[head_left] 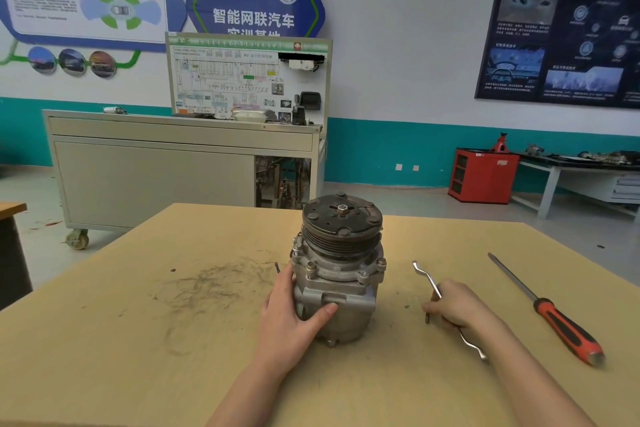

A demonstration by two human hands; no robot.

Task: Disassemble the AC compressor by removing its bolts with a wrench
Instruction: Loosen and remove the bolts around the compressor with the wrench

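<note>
- Step judged: wrench pick-up, before any bolt is loosened. All visible bolts on the housing flange are seated.
- Next move judged: one wrench end is to be lifted onto a flange bolt and seated square while the body is braced against turning.
- Left hand: placed at 8 o'clock of the AC compressor. The thumb is laid across the front of the housing and the fingers are wrapped round its left side. The forearm is angled in from 6 o'clock.
- AC compressor: stood upright at the tabletop centre, pulley face up.
- Wrench: found at 3 o'clock of the compressor, apart from it. Whether it lies on the tabletop or is just raised cannot be told.
- Right hand: fingers are curled over the wrench shank mid-length, knuckles up. Both wrench ends are left exposed.
- Screwdriver: lying untouched at 4 o'clock, well apart from the right hand.
</note>
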